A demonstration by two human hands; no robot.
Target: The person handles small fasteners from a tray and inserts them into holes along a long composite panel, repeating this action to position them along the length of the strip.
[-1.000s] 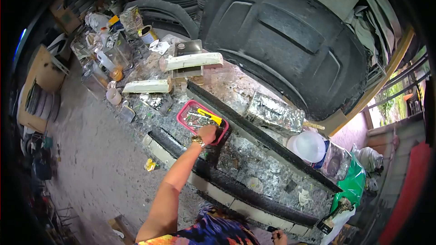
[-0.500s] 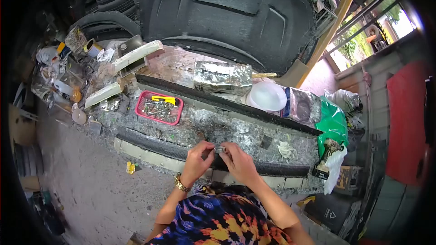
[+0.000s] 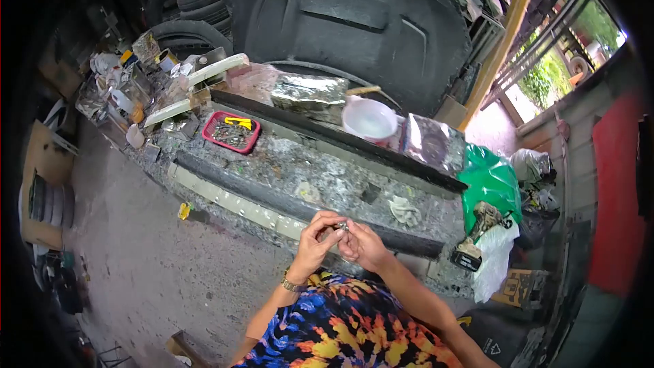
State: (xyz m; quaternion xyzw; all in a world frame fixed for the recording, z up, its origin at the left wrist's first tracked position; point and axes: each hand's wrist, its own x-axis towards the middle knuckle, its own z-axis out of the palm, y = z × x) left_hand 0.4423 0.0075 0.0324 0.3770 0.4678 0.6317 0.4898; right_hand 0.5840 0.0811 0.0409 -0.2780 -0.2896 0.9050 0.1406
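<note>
A small metal piece (image 3: 342, 225) is pinched between the fingertips of my left hand (image 3: 317, 240) and my right hand (image 3: 365, 245). Both hands meet over the front edge of the workbench, and the piece is too small to identify further. Beneath and beside them runs a long dark curved strip (image 3: 231, 184) with a pale, dotted edge. Farther left on the bench sits a red basket (image 3: 253, 143) of small metal hardware with a yellow cutter (image 3: 238, 123) on top.
A long black bar (image 3: 327, 135) crosses the bench. Behind it are a foil-wrapped block (image 3: 310, 92) and a white bowl (image 3: 370, 119). A crumpled cloth (image 3: 405, 211), a cordless tool (image 3: 477, 232) and a green bag (image 3: 489, 180) lie to the right.
The camera view has shifted and tilted. Both hands are drawn in closer together around the small metal piece, and my right hand's fingers are more curled.
</note>
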